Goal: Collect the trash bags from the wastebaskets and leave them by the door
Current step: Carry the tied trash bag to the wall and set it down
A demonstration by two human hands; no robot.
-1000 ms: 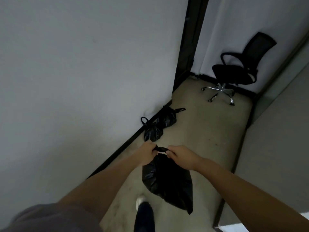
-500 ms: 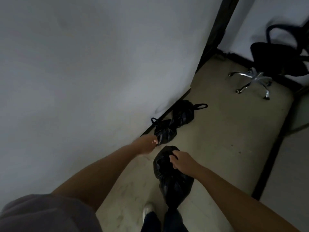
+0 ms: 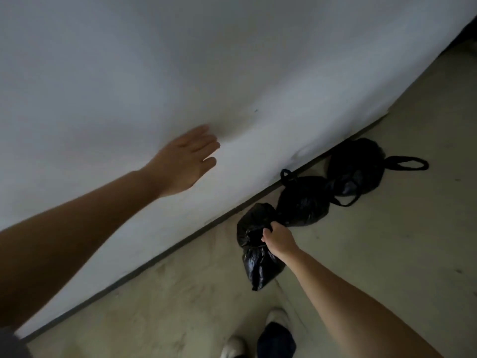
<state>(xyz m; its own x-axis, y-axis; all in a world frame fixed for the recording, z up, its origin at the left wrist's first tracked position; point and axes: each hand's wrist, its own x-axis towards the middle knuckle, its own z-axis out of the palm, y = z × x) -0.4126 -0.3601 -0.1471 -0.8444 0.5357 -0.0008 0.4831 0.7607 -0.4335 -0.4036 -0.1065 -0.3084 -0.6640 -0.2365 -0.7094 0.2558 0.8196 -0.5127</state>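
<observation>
Fingers of the right hand are clamped on the gathered neck of a black trash bag, which hangs low along the wall's dark baseboard. Just beyond it, two more tied black bags, the middle one and the far one, sit touching each other on the beige floor. Up on the white wall, the left hand is flat, fingers straight and close together, holding nothing. White shoes show below.

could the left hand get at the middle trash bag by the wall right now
Probably yes. The left hand is open, spread against the wall, and nothing lies between it and the middle trash bag.
</observation>
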